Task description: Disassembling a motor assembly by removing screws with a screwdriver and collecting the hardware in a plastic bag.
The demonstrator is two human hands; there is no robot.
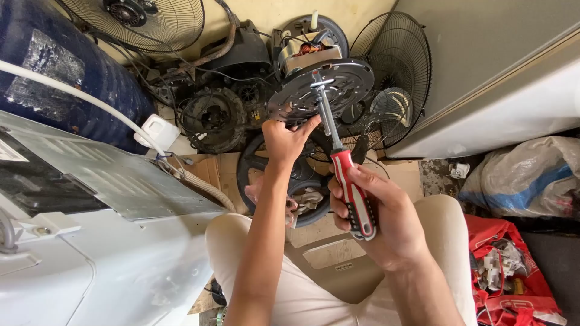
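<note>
Cluttered floor, fan grilles (pixel 396 78) far behind: left hand (pixel 287 142) fingers clamp the round metal motor plate (pixel 323 87) mid-air, right hand (pixel 377 211) grips a red-handled screwdriver (pixel 344 163) on its screw; motor remains attached.

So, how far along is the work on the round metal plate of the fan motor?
Already done: the motor is out of its fan, bare, with loose grilles behind it. In hand: the left hand grips the round metal plate while the right hand holds a red-handled screwdriver, tip on a plate fastener. Left: the plate sits on the motor, not off.
</note>
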